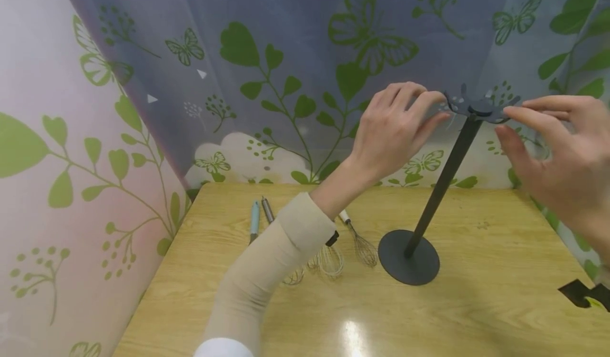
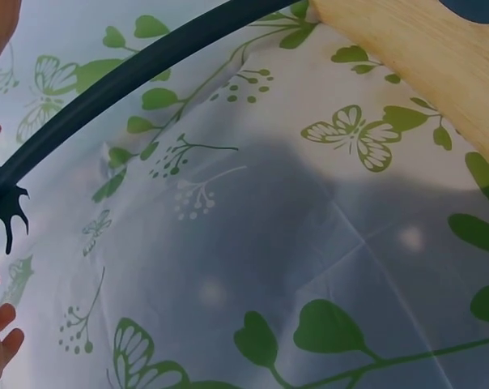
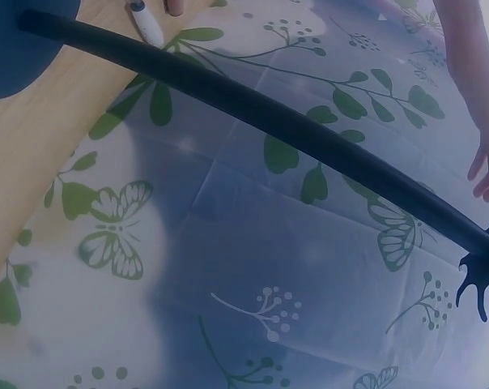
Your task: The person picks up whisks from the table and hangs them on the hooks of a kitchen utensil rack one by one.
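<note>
Black single stand (image 1: 442, 187), left hand (image 1: 394, 117), right hand (image 1: 564, 148), each grip pinching its top (image 1: 479, 109), three whisk handles (image 1: 254, 217)

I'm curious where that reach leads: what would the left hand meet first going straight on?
Most likely the hooked top of the black stand; the left hand is at its very edge, though depth makes contact unclear.

On your left, a plain beige sleeve (image 1: 252, 277), creased toward the elbow, ends in a broad, smooth cuff (image 1: 305, 222) of the same colour. A rounded white band (image 1: 224, 348) lies at the sleeve's elbow end. Beneath your cuff, a small black fitting (image 1: 332, 239) shows in part. On your right, an angular black bracket (image 1: 575, 293), notched, meets the head view's edge.
</note>
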Demonstrator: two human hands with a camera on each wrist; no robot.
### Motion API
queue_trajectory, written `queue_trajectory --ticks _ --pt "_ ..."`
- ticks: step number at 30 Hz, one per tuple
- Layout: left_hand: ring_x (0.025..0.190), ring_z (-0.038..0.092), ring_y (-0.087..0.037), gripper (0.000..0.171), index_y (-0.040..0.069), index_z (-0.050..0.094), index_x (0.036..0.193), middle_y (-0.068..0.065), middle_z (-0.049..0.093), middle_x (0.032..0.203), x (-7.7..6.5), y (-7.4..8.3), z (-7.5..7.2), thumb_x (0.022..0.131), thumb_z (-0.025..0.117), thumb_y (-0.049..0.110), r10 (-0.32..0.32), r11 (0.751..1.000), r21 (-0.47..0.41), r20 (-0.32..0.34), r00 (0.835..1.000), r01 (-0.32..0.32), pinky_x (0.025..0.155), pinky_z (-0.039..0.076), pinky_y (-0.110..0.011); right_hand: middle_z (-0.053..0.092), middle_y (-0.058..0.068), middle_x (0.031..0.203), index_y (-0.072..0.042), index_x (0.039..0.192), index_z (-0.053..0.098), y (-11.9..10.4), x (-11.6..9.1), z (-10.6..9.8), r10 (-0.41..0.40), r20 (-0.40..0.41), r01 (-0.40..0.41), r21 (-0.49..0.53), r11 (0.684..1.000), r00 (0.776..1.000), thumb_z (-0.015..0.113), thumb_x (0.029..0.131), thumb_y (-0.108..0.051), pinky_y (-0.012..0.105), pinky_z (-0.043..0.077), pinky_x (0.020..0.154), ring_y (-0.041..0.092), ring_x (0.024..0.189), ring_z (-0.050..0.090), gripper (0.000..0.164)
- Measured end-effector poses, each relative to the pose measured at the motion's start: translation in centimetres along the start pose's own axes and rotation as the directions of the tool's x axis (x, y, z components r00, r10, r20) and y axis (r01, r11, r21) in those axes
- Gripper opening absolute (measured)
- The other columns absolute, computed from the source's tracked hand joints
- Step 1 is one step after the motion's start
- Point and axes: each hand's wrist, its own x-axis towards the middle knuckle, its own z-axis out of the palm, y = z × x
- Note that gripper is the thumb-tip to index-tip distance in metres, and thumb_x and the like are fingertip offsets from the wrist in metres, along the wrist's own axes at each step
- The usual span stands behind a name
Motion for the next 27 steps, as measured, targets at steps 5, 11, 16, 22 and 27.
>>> queue_trajectory --ticks 5,11,16,22,27 --pt "0.117 0.069 -0.016 0.036 0.023 0.075 0.119 0.004 0.074 0.116 -0.9 -0.4 0.0 0.110 0.052 0.048 -0.015 1.000 -0.010 -0.005 1.000 0.015 0.103 0.056 -0.026 0.066 0.034 0.115 0.006 0.112 0.075 0.4 0.0 0.1 -0.026 0.015 0.027 -0.045 0.999 1.000 0.053 0.109 -0.046 0.040 0.053 0.110 0.058 0.102 0.058 0.057" --pt "0.114 0.069 -0.018 0.032 0.021 0.076 0.117 0.002 0.075 0.114 -2.2 -1.5 0.3 0.107 0.059 0.047 -0.041 0.999 -0.018 -0.014 0.999 0.041 0.100 0.058 -0.028 0.066 0.034 0.107 0.006 0.107 0.076 -0.2 0.4 0.5 -0.079 -0.019 0.077 -0.057 0.995 0.997 0.056 0.108 -0.033 0.068 0.048 0.081 0.056 0.092 0.057 0.044" --pt "0.112 0.070 -0.019 0.030 0.019 0.076 0.116 0.000 0.075 0.112 -3.5 -2.4 0.6 0.104 0.065 0.045 -0.060 0.997 -0.038 -0.011 0.998 0.060 0.098 0.058 -0.030 0.066 0.033 0.105 0.005 0.105 0.076 -0.7 0.6 0.7 -0.092 -0.048 0.088 -0.064 0.994 0.995 0.060 0.106 -0.028 0.071 0.045 0.077 0.055 0.088 0.055 0.036" --pt "0.108 0.069 -0.020 0.026 0.018 0.075 0.116 -0.001 0.075 0.111 -5.2 -3.4 0.7 0.103 0.069 0.040 -0.088 0.995 -0.041 0.017 0.996 0.088 0.094 0.059 -0.031 0.065 0.035 0.107 0.006 0.109 0.074 -0.3 0.3 0.4 -0.085 -0.002 0.085 -0.073 0.994 0.996 0.055 0.109 -0.034 0.069 0.044 0.079 0.055 0.089 0.054 0.045" --pt "0.107 0.070 -0.020 0.025 0.017 0.075 0.116 -0.001 0.075 0.111 -6.4 -4.2 1.1 0.103 0.070 0.037 -0.093 0.995 -0.043 0.043 0.995 0.095 0.093 0.059 -0.032 0.066 0.035 0.112 0.004 0.114 0.075 0.3 0.2 0.3 -0.077 0.005 0.077 -0.099 0.992 0.997 0.055 0.109 -0.036 0.067 0.049 0.080 0.058 0.096 0.058 0.045"
